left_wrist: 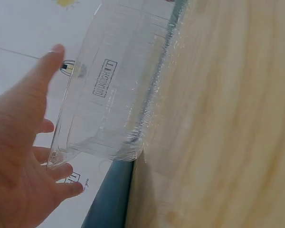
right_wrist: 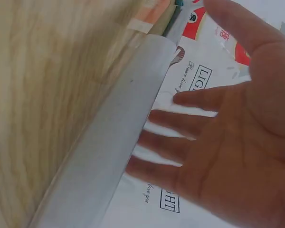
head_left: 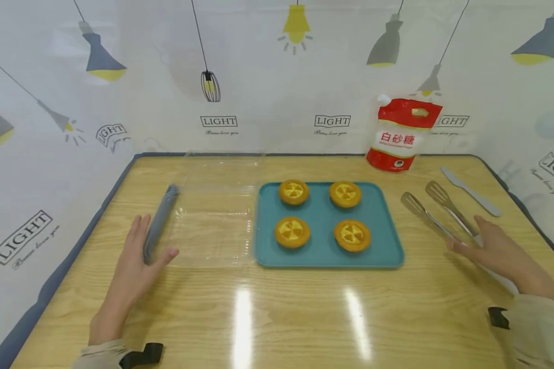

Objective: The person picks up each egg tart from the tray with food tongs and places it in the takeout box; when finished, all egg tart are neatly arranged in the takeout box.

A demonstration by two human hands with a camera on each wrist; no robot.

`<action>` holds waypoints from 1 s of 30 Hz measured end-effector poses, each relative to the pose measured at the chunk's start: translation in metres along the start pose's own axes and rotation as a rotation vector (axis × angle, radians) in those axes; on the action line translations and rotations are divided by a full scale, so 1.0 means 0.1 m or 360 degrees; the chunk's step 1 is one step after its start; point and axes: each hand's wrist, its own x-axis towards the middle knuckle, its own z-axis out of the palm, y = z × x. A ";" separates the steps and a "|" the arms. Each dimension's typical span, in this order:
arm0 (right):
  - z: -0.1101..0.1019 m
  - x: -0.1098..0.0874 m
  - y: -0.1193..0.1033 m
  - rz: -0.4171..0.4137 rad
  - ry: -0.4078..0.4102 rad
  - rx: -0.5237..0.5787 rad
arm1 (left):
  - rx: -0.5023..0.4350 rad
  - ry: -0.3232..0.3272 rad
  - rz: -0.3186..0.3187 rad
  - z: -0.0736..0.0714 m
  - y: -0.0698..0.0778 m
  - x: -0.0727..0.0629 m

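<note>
My left hand is spread, thumb apart from the fingers, beside a long blue-grey bundle. Right of that bundle stands a clear plastic box with a lid, its wall close to my fingers in the left wrist view. Over at the right, my right hand hovers by the handles of metal tongs with slotted heads and pale grips. Its fingers look extended beside the grip, not wrapped around it. Between the hands, several egg tarts sit on a teal tray.
A red and white bag of sugar stands at the back right against the patterned wall cloth. A pale plastic knife lies right of the tongs. The wooden table has a dark blue edge at its sides and back.
</note>
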 end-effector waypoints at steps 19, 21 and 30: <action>-0.04 0.13 0.05 -0.0119 -0.0099 -0.0234 | 0.0024 0.0236 0.0241 0.00 -0.17 -0.12; -0.09 0.13 0.03 -0.0155 -0.0041 -0.0227 | 0.0025 0.0235 0.0239 0.00 -0.16 -0.12; -0.27 0.11 -0.34 -0.0255 0.0351 -0.0150 | 0.0015 0.0235 0.0257 0.07 -0.18 -0.07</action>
